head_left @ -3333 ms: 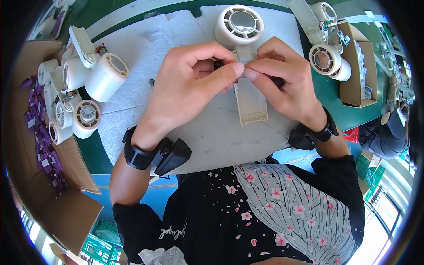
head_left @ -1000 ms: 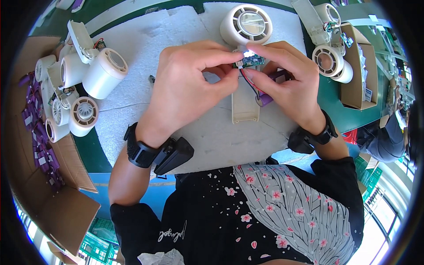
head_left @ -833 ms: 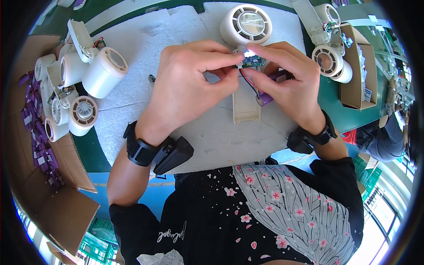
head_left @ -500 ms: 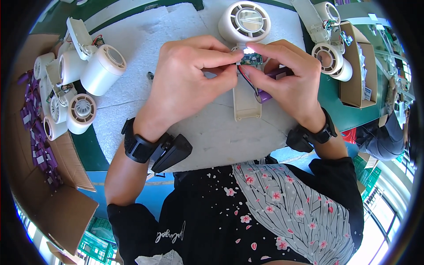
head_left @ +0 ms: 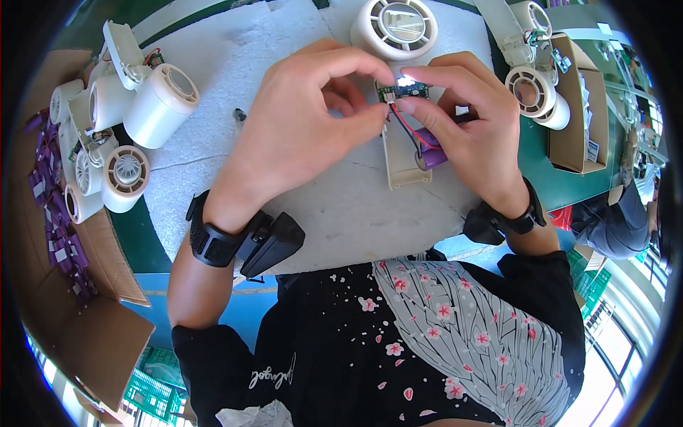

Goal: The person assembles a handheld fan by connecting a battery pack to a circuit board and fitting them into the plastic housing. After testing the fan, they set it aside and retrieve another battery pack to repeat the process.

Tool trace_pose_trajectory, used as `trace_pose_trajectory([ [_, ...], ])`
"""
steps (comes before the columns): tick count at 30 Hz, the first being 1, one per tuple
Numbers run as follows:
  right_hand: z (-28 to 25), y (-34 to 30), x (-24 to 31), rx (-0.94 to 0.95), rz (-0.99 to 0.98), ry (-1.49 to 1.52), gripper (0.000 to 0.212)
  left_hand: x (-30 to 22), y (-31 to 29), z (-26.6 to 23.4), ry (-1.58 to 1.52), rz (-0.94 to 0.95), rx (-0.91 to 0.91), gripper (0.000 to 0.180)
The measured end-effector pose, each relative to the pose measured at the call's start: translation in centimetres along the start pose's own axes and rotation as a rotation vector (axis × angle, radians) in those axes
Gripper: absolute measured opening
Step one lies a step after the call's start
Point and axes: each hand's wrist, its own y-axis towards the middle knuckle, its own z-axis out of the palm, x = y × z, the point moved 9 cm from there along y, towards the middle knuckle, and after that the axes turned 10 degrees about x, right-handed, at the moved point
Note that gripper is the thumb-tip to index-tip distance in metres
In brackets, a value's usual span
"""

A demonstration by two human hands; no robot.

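My right hand (head_left: 475, 117) pinches a small green circuit board (head_left: 415, 91) between thumb and index finger. A bright glare sits on the board. Red and black wires run from a white plug (head_left: 390, 97) at its left end down to a purple battery cell (head_left: 431, 158), partly hidden under my right hand. My left hand (head_left: 313, 117) is beside the plug, thumb and index finger apart around the board's left end, with nothing visible gripped. Below lies a cream plastic handle shell (head_left: 407, 178), attached or close to a round cream fan-like housing (head_left: 395, 30); the joint is hidden by my fingers.
White foam sheet (head_left: 206, 107) covers the green table. At left stand several cream housings (head_left: 160, 110) with open handles, beside a carton (head_left: 107, 341) with purple cells (head_left: 64, 242). More housings (head_left: 530, 92) and a small carton (head_left: 576, 135) are at right. Another person (head_left: 612, 224) is at far right.
My left finger and thumb have spread apart, uncovering the white plug and wires. The board has tilted slightly, and the handle shell and battery have shifted a little to the right.
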Motion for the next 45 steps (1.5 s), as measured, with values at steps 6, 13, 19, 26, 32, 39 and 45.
trace_pose_trajectory([
  [6, 0.1, 0.1, -0.4, 0.047, 0.057, 0.027, 0.024, 0.3, -0.1, 1.0, -0.096, -0.080, 0.032, 0.034],
  [13, 0.3, 0.1, -1.0, 0.091, 0.085, 0.052, 0.023, 0.6, -0.2, 1.6, -0.033, -0.134, -0.049, 0.030],
  [19, 0.1, 0.1, -0.4, 0.049, -0.017, 0.005, 0.024, 0.1, -0.2, 1.3, 0.006, -0.049, -0.189, 0.026],
  [26, -0.1, 0.1, 0.1, 0.013, -0.057, -0.036, 0.024, 0.2, -0.3, 1.1, -0.010, -0.029, -0.227, 0.025],
  [32, -0.1, 0.2, -0.1, 0.012, -0.021, -0.004, 0.023, 0.3, -0.3, 1.5, 0.018, -0.081, -0.139, 0.028],
  [39, -0.1, 0.2, -0.1, 0.018, 0.016, -0.019, 0.022, 0.3, -0.4, 1.5, -0.007, -0.096, -0.135, 0.029],
  [45, -0.3, 0.2, 0.3, -0.037, -0.048, -0.065, 0.019, 0.3, -0.5, 1.5, -0.022, -0.045, -0.143, 0.029],
])
